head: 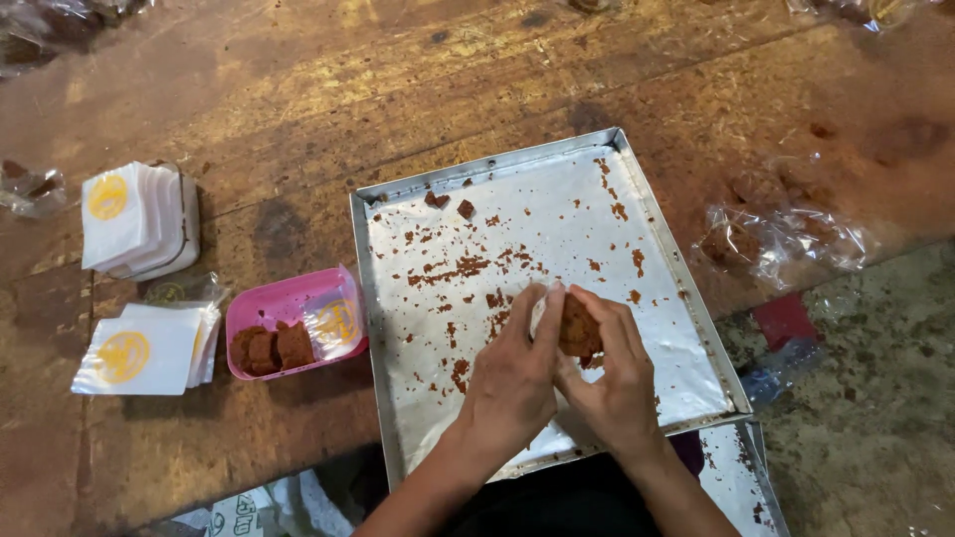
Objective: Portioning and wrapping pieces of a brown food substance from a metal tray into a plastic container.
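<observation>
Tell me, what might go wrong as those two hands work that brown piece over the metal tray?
The brown piece looks crumbly: crumbs already litter the metal tray, so it might break between the left hand and right hand. The tray's near edge seems to overhang the wooden table, so pressing down there could tip it. The pink tub of similar pieces sits close beside the tray and could get knocked.
</observation>
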